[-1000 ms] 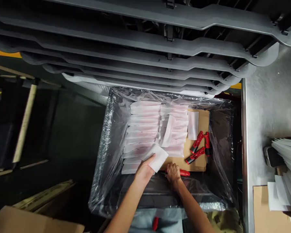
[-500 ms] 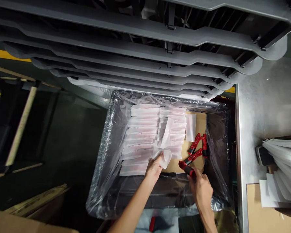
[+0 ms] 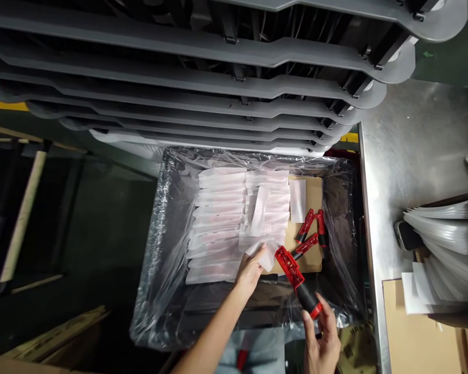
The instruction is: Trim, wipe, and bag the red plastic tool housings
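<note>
Chunky red-and-black plastic tool (image 3: 296,283) in right hand (image 3: 322,345)

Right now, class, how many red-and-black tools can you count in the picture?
4. One tool is held in the right hand over the bin's near side. Three lie close together on the cardboard sheet in the bin. Others may be hidden under the white packets.

Lined crate (image 3: 156,249): cardboard sheet (image 3: 314,190), white pouch rows (image 3: 218,208), loose red tools (image 3: 311,229).
</note>
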`<state>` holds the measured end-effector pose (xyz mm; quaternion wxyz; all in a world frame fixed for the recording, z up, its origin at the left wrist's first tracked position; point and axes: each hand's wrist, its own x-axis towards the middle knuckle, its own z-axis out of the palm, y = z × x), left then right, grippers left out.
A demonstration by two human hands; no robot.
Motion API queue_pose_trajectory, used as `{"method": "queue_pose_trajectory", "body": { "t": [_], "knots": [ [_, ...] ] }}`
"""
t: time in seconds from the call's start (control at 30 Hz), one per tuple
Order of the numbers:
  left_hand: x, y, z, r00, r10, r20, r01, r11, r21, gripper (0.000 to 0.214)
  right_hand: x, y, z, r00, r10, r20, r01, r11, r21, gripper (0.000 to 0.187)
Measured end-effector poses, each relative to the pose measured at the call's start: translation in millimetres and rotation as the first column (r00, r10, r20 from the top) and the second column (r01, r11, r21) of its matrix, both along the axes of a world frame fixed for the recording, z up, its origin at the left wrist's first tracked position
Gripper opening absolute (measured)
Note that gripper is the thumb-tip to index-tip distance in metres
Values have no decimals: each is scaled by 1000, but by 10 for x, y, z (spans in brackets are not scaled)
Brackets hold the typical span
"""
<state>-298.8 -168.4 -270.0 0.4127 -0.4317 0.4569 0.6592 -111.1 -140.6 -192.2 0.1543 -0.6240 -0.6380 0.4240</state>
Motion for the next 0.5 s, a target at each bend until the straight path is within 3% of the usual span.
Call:
{"method": "queue_pose_trajectory", "body": {
  "t": [0.2,0.33,0.5],
  "knots": [
    [87,47,91,999,-39,7,38,989,142,29,-62,-163,46,998,-52,-39,45,987,-155,55],
    [223,96,104,998,-66,22,61,981,186,34,-116,-142,56,997,-72,-18,68,983,-171,56],
    [446,111,163,977,-195,83,167,950,265,44,-135,0,-48,997,46,66,-36,989,-146,61]
  ]
}}
